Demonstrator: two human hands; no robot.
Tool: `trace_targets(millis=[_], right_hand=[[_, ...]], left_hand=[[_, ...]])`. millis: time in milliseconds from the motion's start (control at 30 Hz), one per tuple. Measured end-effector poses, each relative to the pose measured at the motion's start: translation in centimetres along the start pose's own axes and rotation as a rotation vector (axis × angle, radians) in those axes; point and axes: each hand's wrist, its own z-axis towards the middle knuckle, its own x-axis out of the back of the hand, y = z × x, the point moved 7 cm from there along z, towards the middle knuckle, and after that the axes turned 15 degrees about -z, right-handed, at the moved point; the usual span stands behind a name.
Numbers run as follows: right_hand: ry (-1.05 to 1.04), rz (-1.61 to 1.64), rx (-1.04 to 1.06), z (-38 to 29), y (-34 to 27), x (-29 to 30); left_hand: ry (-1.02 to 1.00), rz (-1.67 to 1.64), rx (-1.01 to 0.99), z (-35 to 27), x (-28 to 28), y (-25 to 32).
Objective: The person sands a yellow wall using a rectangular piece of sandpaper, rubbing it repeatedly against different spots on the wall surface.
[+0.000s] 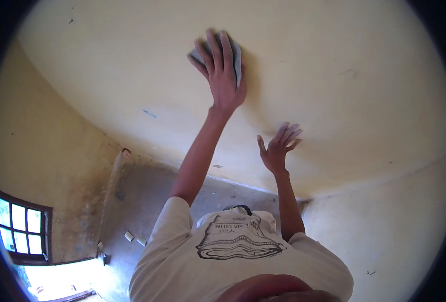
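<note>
My left hand (223, 81) is raised high, its palm pressing a grey sheet (238, 56), possibly sandpaper, to the yellow plastered wall (313, 49). The fingers spread over the sheet, and its edges show on both sides of them. Lower and to the right, my right hand (279, 149) is empty with its fingers apart. Those fingertips look pale, as if dusty. The right hand is at the wall, but whether it touches cannot be made out.
A barred window (19, 226) is in the left side wall (56, 158), above a bright opening (62, 277). Two pale blocks (135, 238) lie on the grey floor (139, 196). Another wall (389, 226) meets the yellow one at right.
</note>
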Motion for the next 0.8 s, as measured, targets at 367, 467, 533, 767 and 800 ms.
trace_targets(millis=[367, 467, 533, 767, 800], right_hand=[[-0.115, 0.007, 0.193, -1.2, 1.3, 5.2], [-0.130, -0.069, 0.251, 2.0, 5.2, 6.8], [-0.141, -0.042, 0.262, -1.9, 10.7, 2.6], [-0.199, 0.056, 0.256, -3.4, 10.1, 1.2], [-0.194, 0.056, 0.274, -2.7, 10.3, 1.1]], left_hand=[[0.152, -0.088, 0.214, -11.6, -3.0, -1.1], [0.267, -0.056, 0.243, -5.9, -4.8, 1.2], [0.317, -0.045, 0.266, -7.5, -7.3, 3.7], [0.166, -0.069, -0.050, -0.9, -6.0, 5.1], [0.174, -0.059, -0.050, -2.7, -7.0, 4.4]])
